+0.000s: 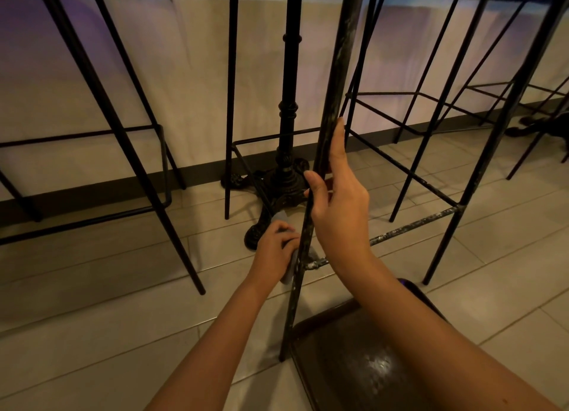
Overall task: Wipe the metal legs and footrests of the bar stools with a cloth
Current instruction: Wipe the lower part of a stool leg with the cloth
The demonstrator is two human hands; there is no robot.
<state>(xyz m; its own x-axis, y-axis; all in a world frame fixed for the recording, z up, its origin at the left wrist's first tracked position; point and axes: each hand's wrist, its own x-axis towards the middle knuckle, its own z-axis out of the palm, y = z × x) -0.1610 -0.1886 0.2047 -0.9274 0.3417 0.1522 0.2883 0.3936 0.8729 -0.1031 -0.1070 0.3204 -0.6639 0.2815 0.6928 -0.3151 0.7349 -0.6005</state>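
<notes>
Lighting, as I see it: dim, warm indoor light; purple-blue cast on the wall point(92, 56) beyond my hands. Glare patch on the dark seat point(363, 364) below my right hand point(338, 207). Wide-angle bending at edges. Focus fairly sharp throughout.

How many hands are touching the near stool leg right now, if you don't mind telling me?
2. The right hand grips the leg higher up; the left hand presses the cloth against it lower down, at the footrest joint.

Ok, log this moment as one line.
step: wiping stool leg | left hand: cloth at footrest joint | right hand: gripping leg above
</notes>
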